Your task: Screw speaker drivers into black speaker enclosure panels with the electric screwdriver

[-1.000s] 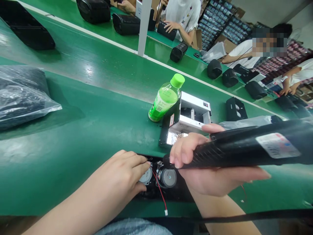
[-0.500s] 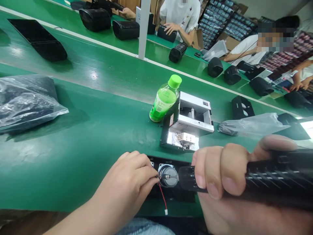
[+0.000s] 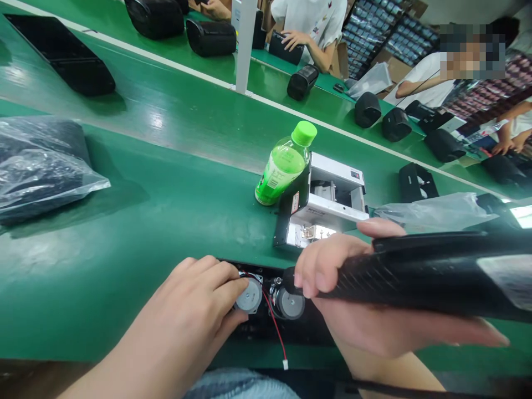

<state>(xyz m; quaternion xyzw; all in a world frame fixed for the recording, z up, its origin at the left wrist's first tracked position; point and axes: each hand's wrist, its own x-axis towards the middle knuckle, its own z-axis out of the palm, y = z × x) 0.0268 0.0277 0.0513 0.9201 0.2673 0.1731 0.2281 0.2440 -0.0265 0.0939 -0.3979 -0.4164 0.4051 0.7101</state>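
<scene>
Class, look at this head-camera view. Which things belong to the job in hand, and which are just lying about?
In the job: left hand, round speaker driver, black speaker housing, right hand, black electric screwdriver, red wire.

Lying about: green-capped bottle, white metal unit, plastic bag.

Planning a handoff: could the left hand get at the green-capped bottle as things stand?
Probably yes. The left hand sits on a round speaker driver, and only green belt lies between it and the bottle; the right hand is not in that path.
</scene>
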